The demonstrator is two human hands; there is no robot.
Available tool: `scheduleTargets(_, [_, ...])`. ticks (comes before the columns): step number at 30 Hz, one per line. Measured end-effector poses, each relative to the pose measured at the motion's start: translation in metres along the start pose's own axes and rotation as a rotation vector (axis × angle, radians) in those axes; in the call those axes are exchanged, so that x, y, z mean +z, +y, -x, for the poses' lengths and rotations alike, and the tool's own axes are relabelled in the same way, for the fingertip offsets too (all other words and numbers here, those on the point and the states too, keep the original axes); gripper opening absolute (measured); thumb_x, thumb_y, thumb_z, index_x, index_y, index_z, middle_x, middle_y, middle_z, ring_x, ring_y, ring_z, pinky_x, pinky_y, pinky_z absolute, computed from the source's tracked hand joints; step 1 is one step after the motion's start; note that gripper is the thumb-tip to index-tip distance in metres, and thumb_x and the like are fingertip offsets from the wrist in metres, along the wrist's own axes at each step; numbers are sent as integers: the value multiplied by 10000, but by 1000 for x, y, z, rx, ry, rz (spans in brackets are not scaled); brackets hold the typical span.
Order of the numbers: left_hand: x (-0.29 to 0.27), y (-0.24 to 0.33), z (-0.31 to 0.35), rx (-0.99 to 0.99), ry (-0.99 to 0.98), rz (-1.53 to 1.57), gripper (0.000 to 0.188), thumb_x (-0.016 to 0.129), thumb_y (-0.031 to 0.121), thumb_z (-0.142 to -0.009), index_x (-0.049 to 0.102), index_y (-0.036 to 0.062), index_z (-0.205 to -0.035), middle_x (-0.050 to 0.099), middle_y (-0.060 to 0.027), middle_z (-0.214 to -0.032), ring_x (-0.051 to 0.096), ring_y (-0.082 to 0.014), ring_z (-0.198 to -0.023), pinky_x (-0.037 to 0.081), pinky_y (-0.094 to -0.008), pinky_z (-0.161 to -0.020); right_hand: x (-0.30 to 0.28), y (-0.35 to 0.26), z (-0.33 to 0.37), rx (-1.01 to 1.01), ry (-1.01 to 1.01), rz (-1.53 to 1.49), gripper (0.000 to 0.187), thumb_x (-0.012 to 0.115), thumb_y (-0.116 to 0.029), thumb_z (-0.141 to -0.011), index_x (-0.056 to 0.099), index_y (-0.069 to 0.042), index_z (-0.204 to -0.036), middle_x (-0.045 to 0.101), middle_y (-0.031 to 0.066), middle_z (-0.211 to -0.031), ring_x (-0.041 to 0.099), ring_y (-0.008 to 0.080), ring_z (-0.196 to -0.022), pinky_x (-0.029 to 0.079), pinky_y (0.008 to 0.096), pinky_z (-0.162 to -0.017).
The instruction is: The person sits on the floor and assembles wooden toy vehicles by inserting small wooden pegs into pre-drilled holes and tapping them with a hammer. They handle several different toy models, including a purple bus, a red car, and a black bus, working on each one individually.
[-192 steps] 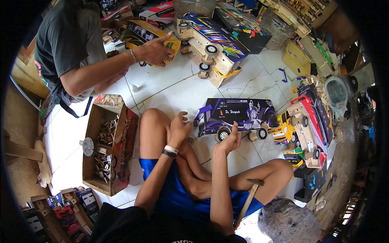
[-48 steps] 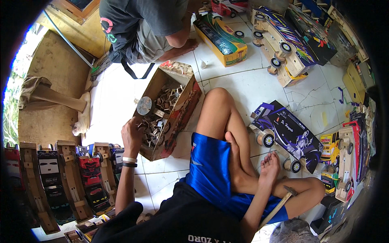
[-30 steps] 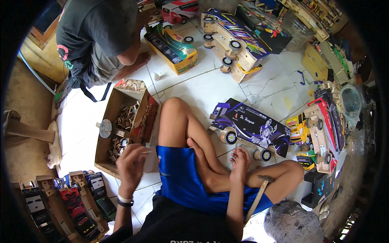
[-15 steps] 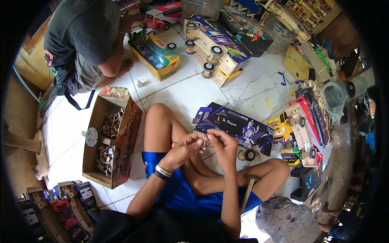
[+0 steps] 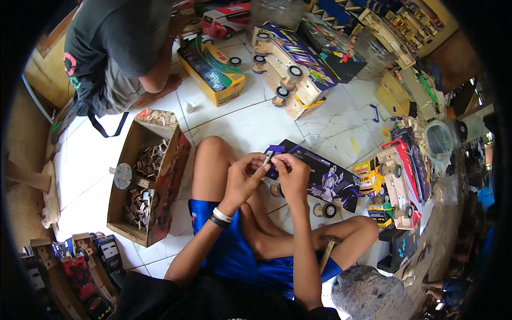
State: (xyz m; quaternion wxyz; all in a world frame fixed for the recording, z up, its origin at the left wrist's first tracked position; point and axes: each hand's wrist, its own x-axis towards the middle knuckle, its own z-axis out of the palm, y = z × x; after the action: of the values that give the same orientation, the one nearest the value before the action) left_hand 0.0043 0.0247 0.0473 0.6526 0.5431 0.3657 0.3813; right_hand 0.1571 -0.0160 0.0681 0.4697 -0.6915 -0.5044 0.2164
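Observation:
My left hand (image 5: pixel 244 178) and my right hand (image 5: pixel 292 177) meet above my crossed legs, fingertips closed on a small pale piece (image 5: pixel 269 158) that looks like wood. Their fingers partly hide it, so its exact shape cannot be made out. Just beyond, a black and purple toy truck (image 5: pixel 332 178) lies on the floor with a wheel (image 5: pixel 329 210) showing at its near side. Part of that truck is covered by my right hand. A hammer (image 5: pixel 327 250) with a wooden handle rests against my right thigh.
On the left, an open wooden box (image 5: pixel 173 181) holds several small wood pieces (image 5: pixel 141 209). Another person (image 5: pixel 114 58) squats at the upper left. Toy trucks (image 5: pixel 298 69) stand or lie ahead, more (image 5: pixel 402 181) at right and lower left. A stump (image 5: pixel 370 293) sits at lower right.
Both hands have moved slightly away from me, toward the truck, still pinching the small piece between them. The whole view has shifted slightly.

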Motion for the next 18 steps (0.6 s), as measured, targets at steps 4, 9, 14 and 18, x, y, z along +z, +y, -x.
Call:
scheduleTargets(4, [-25,28,35,120,109,-211,228,749,73,-981,694,-24,-1179,729,-55,-1025,668,-100,-919,554,-266,-803,-1,-4,11,29,-84,-225,193,720,-122,-995,754,-20,-1156,760,57,-898,664,107,-753,545,283,-688])
scheduleTargets(9, [-116,101,147,252,482,-754,318,812,56,-898,711,-2,-1194,743,-102,-1075,711,-150,-935,567,-292,-823,-36,-1,42,243,-94,-254,279,628,-199,-1074,708,-14,-1267,750,64,-976,634,65,-789,499,212,-695])
scheduleTargets(14, [-207,139,203,15,618,-1110,369,798,16,-870,704,-4,-1227,761,-130,-1000,735,-200,-853,579,-330,-787,-54,2,57,284,-50,-275,233,601,-162,-1083,722,-6,-1207,735,37,-953,633,70,-790,505,226,-713])
scheduleTargets(18, [-232,113,208,-180,688,-1264,343,806,45,-831,742,8,-1166,758,-181,-1011,745,-327,-879,579,-400,-792,-68,-7,51,251,-71,-238,242,610,-174,-1079,721,-4,-1212,734,42,-958,632,74,-814,500,236,-730])
